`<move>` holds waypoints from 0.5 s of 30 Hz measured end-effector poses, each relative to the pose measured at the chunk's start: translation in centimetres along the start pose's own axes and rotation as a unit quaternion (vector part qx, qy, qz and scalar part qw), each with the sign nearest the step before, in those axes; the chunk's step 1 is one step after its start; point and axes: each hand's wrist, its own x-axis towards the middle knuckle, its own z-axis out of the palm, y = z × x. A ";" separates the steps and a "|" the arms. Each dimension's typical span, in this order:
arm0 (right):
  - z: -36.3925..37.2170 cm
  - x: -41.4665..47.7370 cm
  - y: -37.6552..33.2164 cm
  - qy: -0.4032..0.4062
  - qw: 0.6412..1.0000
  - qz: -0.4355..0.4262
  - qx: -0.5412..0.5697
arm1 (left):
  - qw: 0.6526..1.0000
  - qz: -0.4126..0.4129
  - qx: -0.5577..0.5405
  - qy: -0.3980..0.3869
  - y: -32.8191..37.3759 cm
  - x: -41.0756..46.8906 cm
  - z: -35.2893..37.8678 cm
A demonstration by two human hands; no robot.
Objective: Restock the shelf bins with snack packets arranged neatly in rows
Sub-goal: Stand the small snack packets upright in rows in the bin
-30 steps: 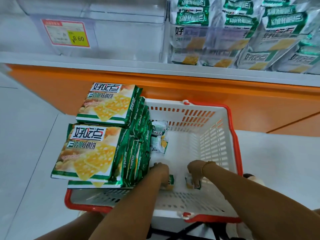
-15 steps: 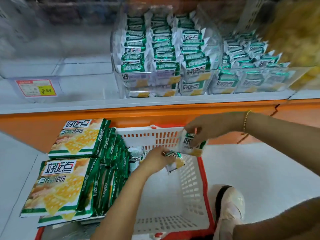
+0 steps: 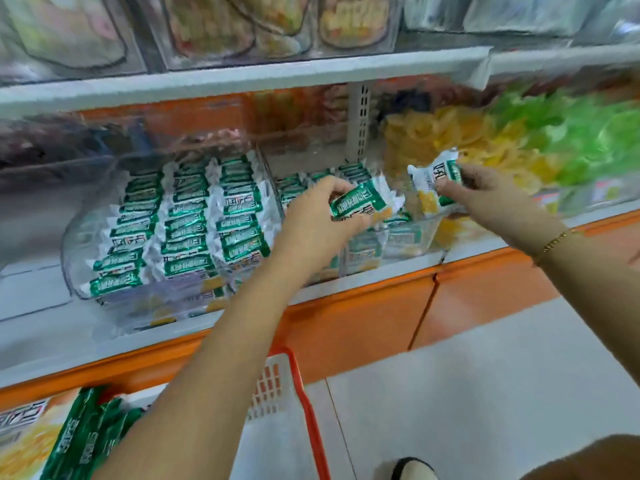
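The left hand [image 3: 311, 216] pinched a green snack packet [image 3: 360, 202] over the front of the right-hand clear bin [image 3: 403, 242], near the shelf [image 3: 398, 273] front edge. The right hand [image 3: 485, 192] gripped a second packet [image 3: 434, 183] above that bin's right wall, close to the yellow snacks [image 3: 450, 133] beside it. The left bin [image 3: 74, 258] held three full rows. The right-hand bin showed rows at its back, with open room above a few packets in front. Below the shelf edge stood a red-rimmed basket [image 3: 308, 389].

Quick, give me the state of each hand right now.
Left hand: grips a small green-and-white snack packet.
Right hand: pinches another small green-and-white packet.
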 end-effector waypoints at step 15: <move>-2.4 4.3 -0.7 0.075 0.981 -0.119 -0.131 | 0.971 -0.035 0.133 -0.197 0.0 10.0 6.3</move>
